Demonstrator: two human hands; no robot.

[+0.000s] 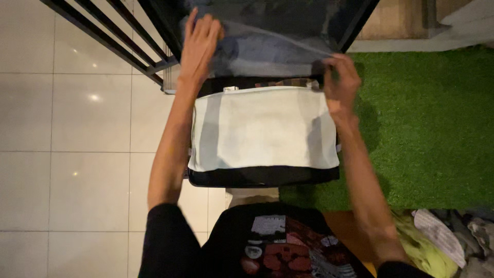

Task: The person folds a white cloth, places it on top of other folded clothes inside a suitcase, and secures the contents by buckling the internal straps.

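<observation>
Where the right hand's point(340, 82) fingers point(334, 63) close in a pinch, they grip the near edge of a grey garment point(267, 49) spread over a dark metal rack point(154, 56). The left hand point(198, 44) lies flat on the same cloth, fingers extended and slightly spread, gripping nothing. The garment sits just beyond a white laundry basket point(262, 131) with a black base, at the person's front. Judged soft, light and limp, it is best taken at edges or corners. Both forearms reach forward, nearly straight, flanking the basket. Green artificial turf point(427, 128) lies right; white floor tiles point(67, 144) left.
</observation>
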